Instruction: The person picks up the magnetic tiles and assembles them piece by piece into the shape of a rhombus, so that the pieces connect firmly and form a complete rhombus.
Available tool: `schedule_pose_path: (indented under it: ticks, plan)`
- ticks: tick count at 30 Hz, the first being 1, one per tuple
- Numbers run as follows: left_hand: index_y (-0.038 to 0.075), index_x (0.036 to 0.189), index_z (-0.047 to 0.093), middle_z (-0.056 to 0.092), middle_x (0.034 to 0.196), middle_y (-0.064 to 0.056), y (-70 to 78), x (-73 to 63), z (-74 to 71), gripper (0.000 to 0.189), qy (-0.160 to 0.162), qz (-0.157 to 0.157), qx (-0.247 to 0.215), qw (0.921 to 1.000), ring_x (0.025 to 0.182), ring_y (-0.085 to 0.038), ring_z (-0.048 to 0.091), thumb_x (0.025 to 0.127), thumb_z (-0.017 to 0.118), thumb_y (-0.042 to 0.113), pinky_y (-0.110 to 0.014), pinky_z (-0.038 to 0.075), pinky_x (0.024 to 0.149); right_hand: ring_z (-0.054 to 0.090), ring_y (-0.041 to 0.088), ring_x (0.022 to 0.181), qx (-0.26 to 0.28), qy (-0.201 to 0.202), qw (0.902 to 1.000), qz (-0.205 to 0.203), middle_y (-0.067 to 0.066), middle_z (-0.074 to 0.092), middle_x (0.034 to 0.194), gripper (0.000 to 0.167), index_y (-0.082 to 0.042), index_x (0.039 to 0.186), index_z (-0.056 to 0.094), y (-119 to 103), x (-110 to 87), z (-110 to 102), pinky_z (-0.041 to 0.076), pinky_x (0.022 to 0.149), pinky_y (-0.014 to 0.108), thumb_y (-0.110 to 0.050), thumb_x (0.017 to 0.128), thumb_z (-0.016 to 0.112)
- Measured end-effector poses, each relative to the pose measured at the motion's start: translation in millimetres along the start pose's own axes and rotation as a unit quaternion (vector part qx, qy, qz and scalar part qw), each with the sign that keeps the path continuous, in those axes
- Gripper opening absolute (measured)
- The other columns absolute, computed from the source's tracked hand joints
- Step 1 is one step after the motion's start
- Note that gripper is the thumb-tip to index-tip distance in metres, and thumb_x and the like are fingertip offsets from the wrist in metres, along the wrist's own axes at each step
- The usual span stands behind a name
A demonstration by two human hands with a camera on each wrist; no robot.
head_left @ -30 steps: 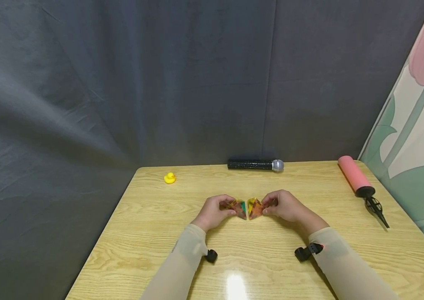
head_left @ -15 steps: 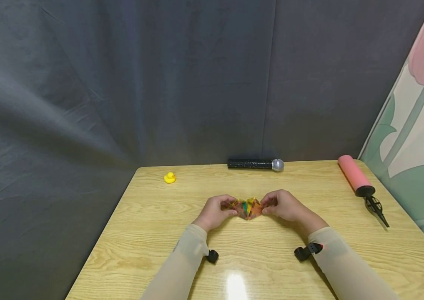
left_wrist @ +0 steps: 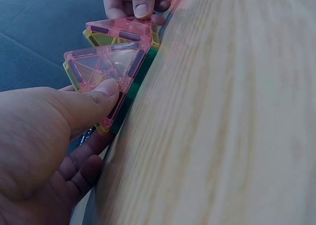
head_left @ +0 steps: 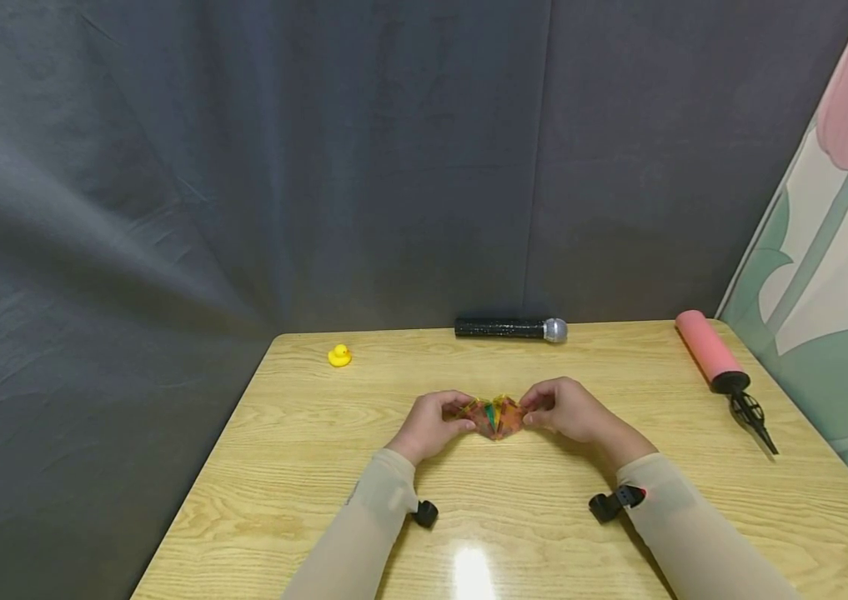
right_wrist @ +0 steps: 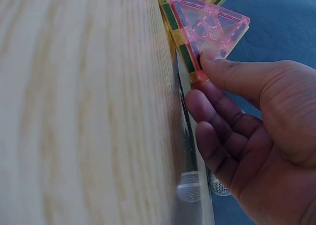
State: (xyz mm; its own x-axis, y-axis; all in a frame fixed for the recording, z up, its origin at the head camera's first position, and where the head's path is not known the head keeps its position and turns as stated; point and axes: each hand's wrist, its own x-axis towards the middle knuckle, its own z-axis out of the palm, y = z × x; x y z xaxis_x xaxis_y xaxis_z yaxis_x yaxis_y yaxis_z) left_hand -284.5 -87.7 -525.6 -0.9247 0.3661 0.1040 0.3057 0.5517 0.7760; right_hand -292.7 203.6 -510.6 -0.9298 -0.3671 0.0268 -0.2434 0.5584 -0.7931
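Two small pyramids of translucent triangular magnetic tiles stand side by side on the table point(head_left: 499, 517). My left hand point(head_left: 427, 427) pinches the left magnetic-tile pyramid point(head_left: 479, 418), thumb on its pink face; green shows along its bottom in the left wrist view. On the other side, my right hand point(head_left: 569, 410) pinches the right magnetic-tile pyramid point(head_left: 511, 419), which has pink and yellow faces. Their near corners meet in the head view, with a V-shaped gap opening toward the back. The right wrist view shows the right thumb point(right_wrist: 222, 69) against the pink face, other fingers curled below.
A black microphone point(head_left: 506, 329) with a silver head lies at the table's back edge. At the back left sits a yellow rubber duck point(head_left: 339, 356). A pink hand pump point(head_left: 710, 350) with a black nozzle lies along the right side. A dark curtain point(head_left: 408, 167) hangs behind.
The two pyramids, apart by a narrow gap one second ago, have come together at their near corners. The right fingers have shifted slightly on their pyramid in the last half second.
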Motion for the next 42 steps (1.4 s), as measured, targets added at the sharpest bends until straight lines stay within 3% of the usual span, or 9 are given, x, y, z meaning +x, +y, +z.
schedule_pose_path:
  ticks: [15, 30, 42]
  plan:
    - [0.029, 0.125, 0.073, 0.070, 0.112, 0.017, 0.2, 0.6, 7.0, 0.034, 0.012, 0.001, -0.009, 0.9999, 0.104, -0.005, 0.065, 0.092, 0.082, 0.025, -0.031, 0.056, 0.089, 0.061, 0.021, 0.078, 0.013, 0.007, 0.9999, 0.001, 0.002, 0.070, 0.097, 0.016, -0.014, 0.108, 0.078, -1.2, -0.6, -5.0, 0.050, 0.060, 0.032, -0.009, 0.093, 0.081]
    - [0.024, 0.125, 0.074, 0.072, 0.112, 0.014, 2.7, 1.3, 12.0, 0.034, 0.026, 0.006, -0.002, 0.9996, 0.101, -0.008, 0.066, 0.091, 0.083, 0.023, -0.029, 0.055, 0.087, 0.060, 0.023, 0.081, 0.023, 0.015, 0.9996, -0.007, 0.003, 0.070, 0.100, 0.017, -0.012, 0.110, 0.078, -5.8, -4.2, -7.3, 0.052, 0.063, 0.030, -0.010, 0.093, 0.080]
    - [0.022, 0.126, 0.074, 0.073, 0.114, 0.013, 3.2, 2.8, 16.9, 0.036, 0.035, 0.014, -0.014, 0.9992, 0.096, -0.004, 0.066, 0.091, 0.083, 0.022, -0.026, 0.055, 0.085, 0.064, 0.023, 0.085, 0.026, 0.025, 0.9988, -0.035, 0.001, 0.071, 0.099, 0.017, -0.013, 0.109, 0.079, -4.4, -2.0, -7.5, 0.055, 0.069, 0.031, -0.007, 0.093, 0.080]
